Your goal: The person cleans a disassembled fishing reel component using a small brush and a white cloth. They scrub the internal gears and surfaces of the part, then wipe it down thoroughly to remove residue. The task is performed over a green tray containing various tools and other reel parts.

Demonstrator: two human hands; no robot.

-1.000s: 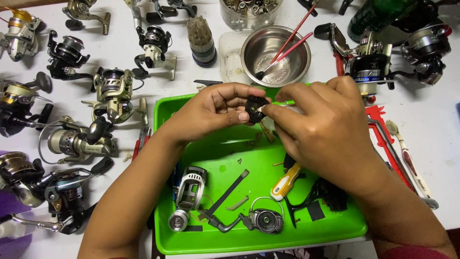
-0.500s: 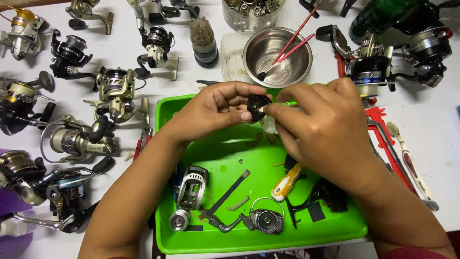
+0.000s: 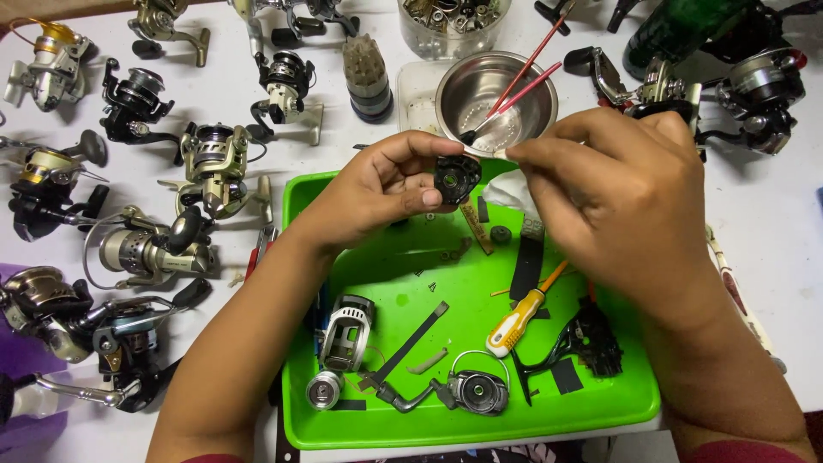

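Left hand (image 3: pixel 390 189) pinches a small black round reel part (image 3: pixel 456 177) at upper centre of frame, above the green tray (image 3: pixel 403 429), while right hand (image 3: pixel 613 201), just beside it, has fingertips pinched narrow on something too small to tell.

We see a small round black part (image 3: pixel 456 178), ribbed and gear-like, held upright above the far edge of the green tray. Its face is turned toward us. A white cloth (image 3: pixel 513 189) sits just beside it.
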